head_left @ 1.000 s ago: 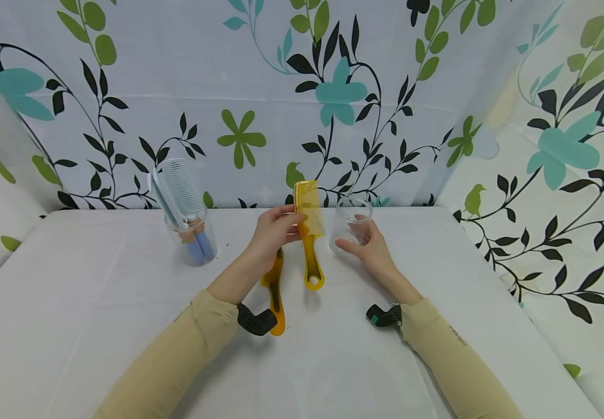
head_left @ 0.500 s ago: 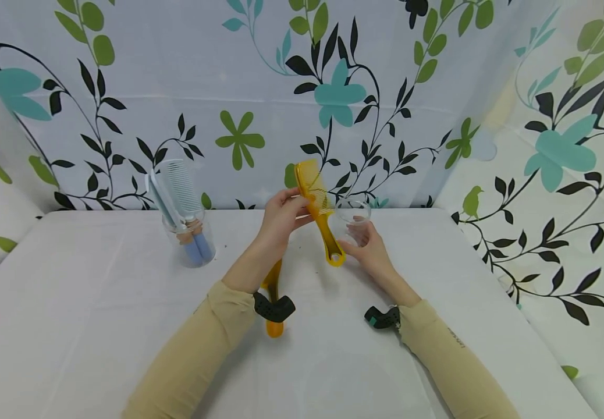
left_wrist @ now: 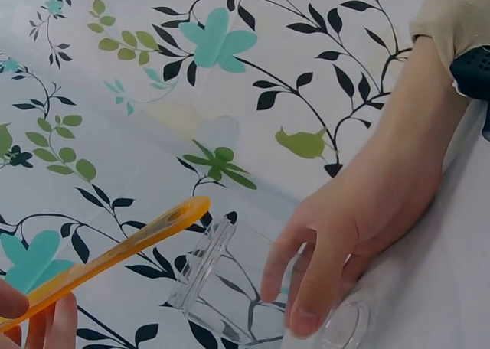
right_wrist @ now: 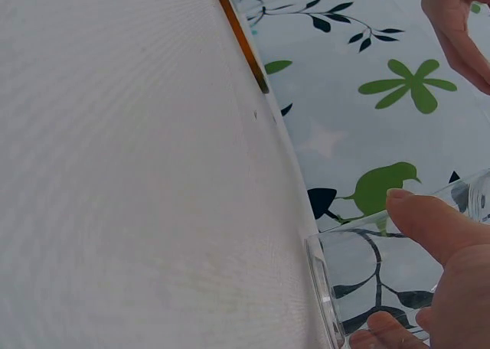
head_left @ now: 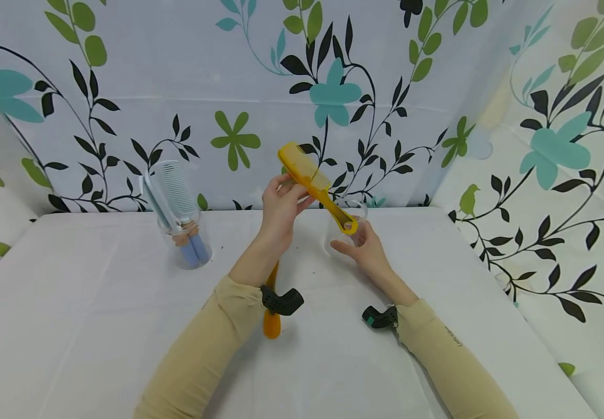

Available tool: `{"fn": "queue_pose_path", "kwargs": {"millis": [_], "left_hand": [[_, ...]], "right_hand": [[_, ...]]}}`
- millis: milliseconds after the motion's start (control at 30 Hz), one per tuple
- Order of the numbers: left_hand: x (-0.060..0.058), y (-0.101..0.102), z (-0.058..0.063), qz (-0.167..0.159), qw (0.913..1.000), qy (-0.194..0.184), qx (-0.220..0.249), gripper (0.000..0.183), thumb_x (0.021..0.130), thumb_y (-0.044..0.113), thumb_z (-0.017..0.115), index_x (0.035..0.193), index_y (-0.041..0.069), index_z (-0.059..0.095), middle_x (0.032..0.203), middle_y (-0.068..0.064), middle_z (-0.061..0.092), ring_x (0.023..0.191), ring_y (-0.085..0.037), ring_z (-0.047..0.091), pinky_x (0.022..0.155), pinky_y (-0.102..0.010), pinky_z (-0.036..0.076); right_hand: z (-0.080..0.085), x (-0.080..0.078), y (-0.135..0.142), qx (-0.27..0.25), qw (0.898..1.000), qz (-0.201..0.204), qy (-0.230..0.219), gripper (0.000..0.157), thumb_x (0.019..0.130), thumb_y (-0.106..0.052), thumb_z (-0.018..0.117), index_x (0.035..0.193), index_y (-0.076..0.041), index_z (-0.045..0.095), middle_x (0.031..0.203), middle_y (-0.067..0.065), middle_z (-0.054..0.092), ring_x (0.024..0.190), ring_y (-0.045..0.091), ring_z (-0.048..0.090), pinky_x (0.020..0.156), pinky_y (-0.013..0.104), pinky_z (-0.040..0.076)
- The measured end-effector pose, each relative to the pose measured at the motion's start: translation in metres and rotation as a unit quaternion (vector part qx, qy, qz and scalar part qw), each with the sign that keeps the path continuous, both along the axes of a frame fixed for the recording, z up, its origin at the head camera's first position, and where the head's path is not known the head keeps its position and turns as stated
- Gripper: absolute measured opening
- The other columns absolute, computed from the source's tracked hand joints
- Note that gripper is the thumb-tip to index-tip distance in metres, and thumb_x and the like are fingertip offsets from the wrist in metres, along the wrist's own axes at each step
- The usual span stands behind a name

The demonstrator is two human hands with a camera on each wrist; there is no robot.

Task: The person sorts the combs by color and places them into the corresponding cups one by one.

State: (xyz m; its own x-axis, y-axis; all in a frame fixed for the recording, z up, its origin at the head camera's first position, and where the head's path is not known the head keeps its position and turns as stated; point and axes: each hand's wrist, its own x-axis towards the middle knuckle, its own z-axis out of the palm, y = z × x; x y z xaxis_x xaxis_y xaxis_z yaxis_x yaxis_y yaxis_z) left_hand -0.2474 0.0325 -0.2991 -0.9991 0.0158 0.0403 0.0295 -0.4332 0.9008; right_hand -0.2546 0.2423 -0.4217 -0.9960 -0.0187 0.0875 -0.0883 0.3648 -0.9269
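My left hand (head_left: 281, 212) pinches an amber yellow comb (head_left: 322, 195) up off the table. The comb tilts, its toothed end up to the left and its handle, with a hole in the end, sloping down to the right. In the head view that handle end overlaps the mouth of a clear jar (head_left: 334, 231). My right hand (head_left: 366, 250) grips the jar's side, thumb on one side and fingers on the other. Seen from the left wrist, the handle tip (left_wrist: 195, 207) is close to the jar's rim (left_wrist: 222, 246). The jar stands upright on the table.
A second amber-handled piece (head_left: 272, 325) lies on the table, partly hidden under my left forearm. At the back left stands another clear jar (head_left: 205, 224) holding a light blue comb (head_left: 176, 189) and other blue-handled items. A patterned curtain (head_left: 276, 116) hangs behind the table.
My left hand has risen slightly and shifted right. The comb has swung from near vertical to a slant, its handle end now over the jar's mouth. My right hand stays on the jar.
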Motion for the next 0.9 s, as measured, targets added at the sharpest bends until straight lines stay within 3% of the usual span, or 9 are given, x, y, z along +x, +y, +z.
{"fn": "queue_pose_path", "kwargs": {"millis": [200, 467, 700, 900], "left_hand": [[-0.003, 0.006, 0.003, 0.041, 0.9984, 0.010, 0.037, 0.036, 0.097, 0.004, 0.061, 0.130, 0.006, 0.048, 0.127, -0.013, 0.063, 0.099, -0.021, 0.065, 0.095, -0.031, 0.058], [-0.007, 0.009, 0.002, 0.065, 0.9964, 0.025, 0.049, 0.035, 0.096, 0.002, 0.058, 0.130, 0.007, 0.048, 0.124, -0.014, 0.064, 0.104, -0.023, 0.067, 0.095, -0.031, 0.058], [-0.006, 0.012, 0.000, 0.087, 0.9950, 0.040, 0.029, 0.034, 0.098, 0.000, 0.053, 0.130, 0.008, 0.047, 0.126, -0.014, 0.063, 0.109, -0.023, 0.065, 0.097, -0.029, 0.057], [-0.004, 0.020, -0.002, 0.077, 0.9959, 0.044, -0.016, 0.037, 0.098, 0.000, 0.052, 0.134, 0.009, 0.045, 0.130, -0.012, 0.060, 0.112, -0.023, 0.064, 0.097, -0.026, 0.056]], "right_hand": [[-0.002, 0.000, 0.001, -0.009, 1.000, 0.009, 0.003, 0.077, 0.082, -0.042, 0.082, 0.140, -0.014, 0.040, 0.149, 0.008, 0.047, 0.142, 0.025, 0.042, 0.122, 0.041, 0.032], [-0.002, -0.001, 0.000, -0.004, 1.000, 0.010, 0.001, 0.076, 0.084, -0.037, 0.081, 0.143, -0.013, 0.039, 0.149, 0.010, 0.047, 0.143, 0.025, 0.040, 0.123, 0.039, 0.029], [0.000, -0.002, -0.001, 0.002, 1.000, 0.011, -0.003, 0.076, 0.088, -0.026, 0.078, 0.148, -0.009, 0.036, 0.149, 0.018, 0.046, 0.143, 0.030, 0.040, 0.125, 0.042, 0.026], [0.002, 0.001, -0.001, -0.001, 1.000, 0.008, -0.006, 0.075, 0.087, -0.032, 0.079, 0.145, -0.012, 0.037, 0.151, 0.012, 0.046, 0.144, 0.026, 0.040, 0.124, 0.039, 0.028]]}}
